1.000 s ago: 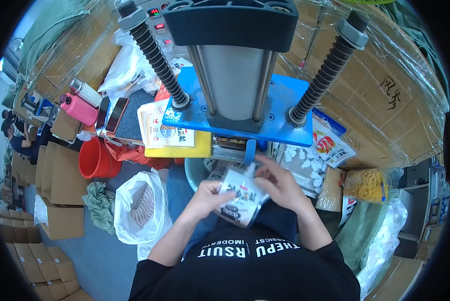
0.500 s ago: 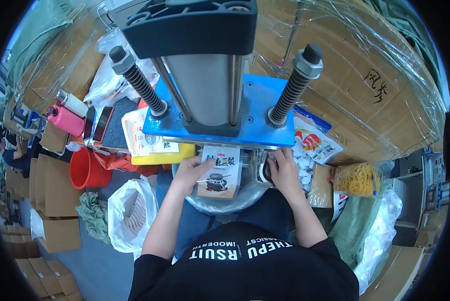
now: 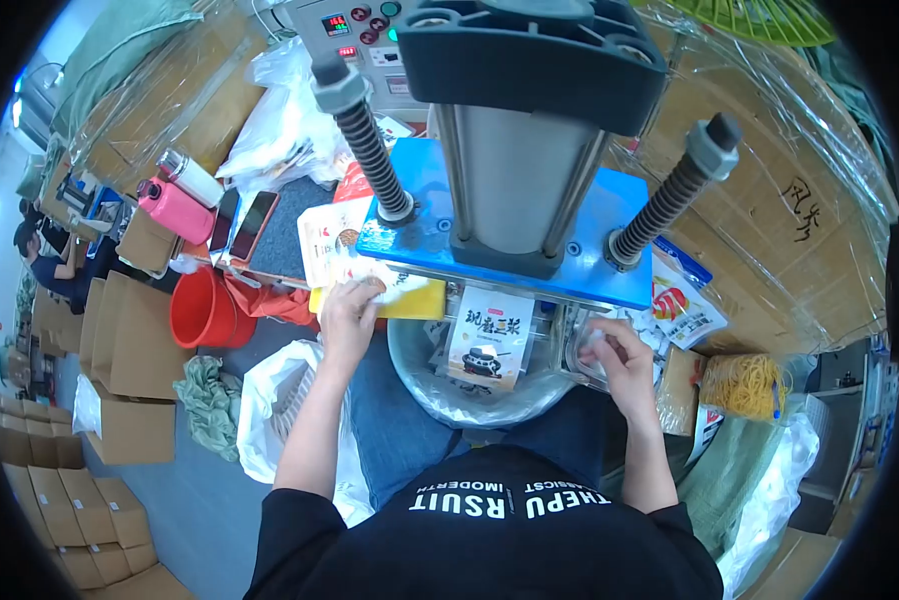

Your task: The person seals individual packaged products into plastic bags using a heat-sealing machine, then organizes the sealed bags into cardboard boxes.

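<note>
A printed stand-up pouch (image 3: 485,345) with a pot picture hangs below the blue plate (image 3: 529,262) of a pneumatic press, over a bowl-like tub lined with clear plastic (image 3: 439,405). My left hand (image 3: 345,325) is closed at the edge of a stack of white printed pouches (image 3: 344,240), which lie on a yellow tray (image 3: 409,302). Its fingertips are on the top pouch. My right hand (image 3: 621,362) is beside a clear plastic container (image 3: 571,345), right of the hanging pouch. Its fingers are curled together, and what they hold is too small to make out.
Two threaded, spring-wound rods (image 3: 369,150) rise from the press plate. Left are a red bucket (image 3: 204,312), a pink bottle (image 3: 174,210) and a white bag (image 3: 269,390). Yellow rubber bands (image 3: 744,388) and a large wrapped carton (image 3: 769,190) stand right. A person (image 3: 54,265) sits far left.
My left hand has left the hanging pouch and moved left to the pouch stack. My right hand has drawn back slightly from the container with its fingers curled. The camera view has shifted.
</note>
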Tool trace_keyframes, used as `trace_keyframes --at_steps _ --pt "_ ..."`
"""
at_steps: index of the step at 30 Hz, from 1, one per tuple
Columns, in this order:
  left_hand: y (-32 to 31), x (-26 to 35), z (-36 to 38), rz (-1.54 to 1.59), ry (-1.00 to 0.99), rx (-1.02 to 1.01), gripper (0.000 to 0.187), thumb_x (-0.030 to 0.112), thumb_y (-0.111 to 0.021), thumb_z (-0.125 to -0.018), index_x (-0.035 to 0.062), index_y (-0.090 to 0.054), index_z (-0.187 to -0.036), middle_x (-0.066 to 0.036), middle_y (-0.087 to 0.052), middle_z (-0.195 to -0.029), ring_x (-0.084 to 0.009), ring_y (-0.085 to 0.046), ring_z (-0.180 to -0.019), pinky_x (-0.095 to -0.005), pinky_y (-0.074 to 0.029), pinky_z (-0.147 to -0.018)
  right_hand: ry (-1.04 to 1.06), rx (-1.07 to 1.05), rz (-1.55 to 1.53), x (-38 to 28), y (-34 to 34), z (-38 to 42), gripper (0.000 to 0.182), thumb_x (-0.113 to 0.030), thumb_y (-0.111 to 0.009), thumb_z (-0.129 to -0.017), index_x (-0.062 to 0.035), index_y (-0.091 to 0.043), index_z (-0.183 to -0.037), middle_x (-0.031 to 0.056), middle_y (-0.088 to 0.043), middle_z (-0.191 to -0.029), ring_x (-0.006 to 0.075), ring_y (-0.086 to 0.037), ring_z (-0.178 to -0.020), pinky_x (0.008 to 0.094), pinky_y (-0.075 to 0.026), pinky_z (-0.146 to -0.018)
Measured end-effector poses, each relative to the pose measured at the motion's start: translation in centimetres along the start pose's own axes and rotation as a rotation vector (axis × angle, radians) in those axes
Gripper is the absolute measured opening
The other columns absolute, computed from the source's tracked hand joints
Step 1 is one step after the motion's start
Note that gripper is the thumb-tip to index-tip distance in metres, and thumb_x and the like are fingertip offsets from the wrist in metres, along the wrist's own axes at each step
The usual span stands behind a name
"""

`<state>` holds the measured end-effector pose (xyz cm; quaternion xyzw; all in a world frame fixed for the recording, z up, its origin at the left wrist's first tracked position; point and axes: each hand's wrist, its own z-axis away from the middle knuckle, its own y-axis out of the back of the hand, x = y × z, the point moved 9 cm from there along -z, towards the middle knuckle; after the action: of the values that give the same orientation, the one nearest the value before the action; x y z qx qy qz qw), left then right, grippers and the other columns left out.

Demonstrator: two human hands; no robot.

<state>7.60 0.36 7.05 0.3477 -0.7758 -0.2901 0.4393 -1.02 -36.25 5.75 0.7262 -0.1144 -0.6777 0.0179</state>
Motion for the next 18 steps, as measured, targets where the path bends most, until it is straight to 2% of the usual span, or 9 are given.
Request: trace_keyframes --at_steps 3,5,6,7,10,11,14,16,18 --pt "0.0 2.7 0.9 0.219 0.195 -0.013 0.021 -0.003 -0.065 -0.070 0.0012 -0.070 -0.090 -0.010 -0.061 -0.076 -0.0195 -0.056 -0.070 -0.0292 -0.044 -0.063 -0.237 -0.109 -0.400 1.0 -2.2 1.5 0.023 0.004 -0.056 -0.089 0.0016 -0.060 -0.111 0.0104 -0.065 -0.095 0.0183 -0.068 -0.081 0.0269 -0.056 -0.071" --pt "-1.4 5.8 3.0 0.339 0.157 -0.112 0.024 -0.003 -0.065 -0.068 0.0014 -0.071 -0.090 -0.008 -0.062 -0.075 -0.0179 -0.056 -0.072 -0.0282 -0.045 -0.064 -0.200 -0.216 -0.202 0.7 -3.5 2.0 0.020 -0.001 -0.061 -0.090 0.0009 -0.061 -0.109 0.0065 -0.066 -0.094 0.0122 -0.064 -0.077 0.0249 -0.052 -0.070" --pt "-2.1 7.5 3.3 0.413 0.134 -0.177 0.023 -0.003 -0.066 -0.067 0.0016 -0.072 -0.090 -0.007 -0.062 -0.075 -0.0172 -0.056 -0.072 -0.0273 -0.044 -0.064 -0.126 -0.250 0.058 -1.9 -3.7 1.4 0.018 -0.003 -0.064 -0.088 0.0001 -0.063 -0.105 0.0067 -0.067 -0.093 0.0144 -0.063 -0.079 0.0272 -0.051 -0.071" --pt "-2.6 9.1 3.7 0.484 0.113 -0.242 0.023 -0.003 -0.067 -0.067 0.0018 -0.072 -0.089 -0.006 -0.061 -0.074 -0.0166 -0.055 -0.071 -0.0264 -0.044 -0.064 -0.137 -0.246 0.064 -3.3 -3.8 0.7 0.018 -0.003 -0.064 -0.088 0.0001 -0.063 -0.105 0.0067 -0.067 -0.093 0.0144 -0.063 -0.079 0.0272 -0.051 -0.071" --pt "-3.5 11.0 4.7 0.616 0.223 -0.412 0.013 0.003 -0.072 -0.072 0.0012 -0.071 -0.085 -0.004 -0.062 -0.074 -0.0127 -0.053 -0.072 -0.0236 -0.041 -0.064 0.334 -0.413 0.265 -8.8 -6.4 -0.4 0.018 -0.008 -0.065 -0.085 -0.0013 -0.064 -0.102 0.0121 -0.066 -0.095 0.0234 -0.061 -0.083 0.0323 -0.050 -0.073" --pt "-4.2 11.6 5.0 0.694 0.259 -0.522 0.010 0.005 -0.073 -0.074 0.0015 -0.071 -0.084 -0.004 -0.062 -0.075 -0.0113 -0.053 -0.073 -0.0229 -0.041 -0.064 0.340 -0.410 0.264 -8.7 -6.9 -0.3 0.018 -0.008 -0.065 -0.085 -0.0013 -0.064 -0.102 0.0121 -0.066 -0.095 0.0234 -0.061 -0.083 0.0323 -0.050 -0.073" --pt "-7.6 10.1 9.0 1.067 0.595 -0.665 0.014 0.013 -0.073 -0.083 -0.0010 -0.071 -0.084 0.001 -0.062 -0.071 -0.0029 -0.049 -0.060 -0.0197 -0.035 -0.052 0.120 -0.294 0.018 -5.4 -7.2 0.7 0.022 -0.010 -0.067 -0.085 0.0002 -0.063 -0.104 0.0121 -0.065 -0.098 0.0186 -0.061 -0.077 0.0293 -0.049 -0.068" --pt "-9.1 10.0 10.0 1.170 0.701 -0.651 0.015 0.011 -0.072 -0.084 -0.0037 -0.070 -0.088 -0.002 -0.066 -0.077 -0.0044 -0.055 -0.064 -0.0191 -0.041 -0.055 -0.025 -0.266 -0.054 -3.5 -7.0 1.6 0.022 -0.009 -0.066 -0.086 0.0004 -0.063 -0.106 0.0109 -0.065 -0.097 0.0156 -0.062 -0.079 0.0266 -0.049 -0.068" --pt "-10.0 9.3 9.3 1.297 0.761 -0.562 0.018 0.006 -0.068 -0.085 -0.0064 -0.068 -0.098 -0.010 -0.070 -0.091 -0.0124 -0.066 -0.078 -0.0257 -0.053 -0.071 -0.153 -0.165 0.001 -1.7 -4.8 1.8 0.026 -0.008 -0.064 -0.088 0.0003 -0.061 -0.112 0.0096 -0.064 -0.096 0.0113 -0.063 -0.075 0.0218 -0.049 -0.063"
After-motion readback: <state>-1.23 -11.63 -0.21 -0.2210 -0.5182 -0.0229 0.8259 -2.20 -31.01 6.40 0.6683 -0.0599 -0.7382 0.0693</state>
